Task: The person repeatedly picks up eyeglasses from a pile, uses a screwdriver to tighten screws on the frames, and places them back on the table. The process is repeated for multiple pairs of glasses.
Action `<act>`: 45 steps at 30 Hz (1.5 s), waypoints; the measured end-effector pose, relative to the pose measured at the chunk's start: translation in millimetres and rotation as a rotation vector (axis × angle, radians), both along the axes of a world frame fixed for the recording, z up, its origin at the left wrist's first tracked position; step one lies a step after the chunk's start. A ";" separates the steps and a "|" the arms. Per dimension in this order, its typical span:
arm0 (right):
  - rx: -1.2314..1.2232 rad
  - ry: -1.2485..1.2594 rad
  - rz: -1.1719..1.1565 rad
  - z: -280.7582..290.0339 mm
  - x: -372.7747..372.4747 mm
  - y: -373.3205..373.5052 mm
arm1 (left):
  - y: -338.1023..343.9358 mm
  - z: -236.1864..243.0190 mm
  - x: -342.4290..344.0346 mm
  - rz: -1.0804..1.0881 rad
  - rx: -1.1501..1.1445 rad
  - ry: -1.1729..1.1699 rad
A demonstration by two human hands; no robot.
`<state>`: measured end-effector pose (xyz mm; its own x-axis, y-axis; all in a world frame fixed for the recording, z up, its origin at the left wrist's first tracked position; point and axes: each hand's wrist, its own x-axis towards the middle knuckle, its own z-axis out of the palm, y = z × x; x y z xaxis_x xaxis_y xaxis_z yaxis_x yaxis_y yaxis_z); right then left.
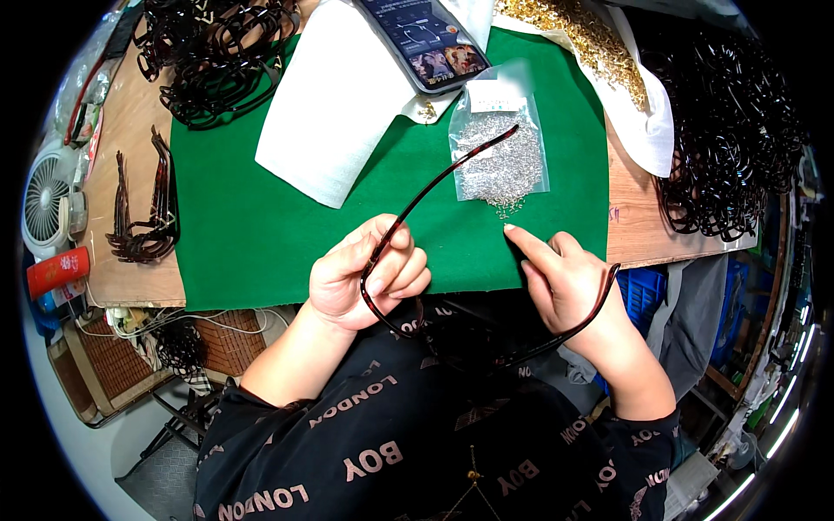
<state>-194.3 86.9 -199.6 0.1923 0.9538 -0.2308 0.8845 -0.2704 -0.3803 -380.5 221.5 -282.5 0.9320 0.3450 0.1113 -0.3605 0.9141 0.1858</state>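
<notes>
My left hand [373, 269] is closed on a dark red-brown tortoiseshell eyeglass frame [443, 176], one long temple reaching up over a clear bag [493, 165] of tiny silver metal pieces. The frame's other temple crosses in front of my right wrist. My right hand [560, 282] has its index finger stretched out, its tip at a few loose silver pieces [508, 208] just below the bag, on a green mat [234, 226]. Its thumb is apart from that finger, the other fingers partly curled.
Piles of dark frames [213, 65] [721, 130], loose temples [139, 234], a phone [421, 43] on white cloth [304, 130], gold pieces [608, 61] on another cloth, and a small fan [50, 200] lie around the mat on a wooden table [643, 243]. A woven chair [113, 365] stands at lower left.
</notes>
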 end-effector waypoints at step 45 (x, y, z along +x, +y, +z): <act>-0.054 1.412 -0.272 -10.4 -3.7 -2.0 | 27.8 123.4 -96.8 0.778 0.950 0.528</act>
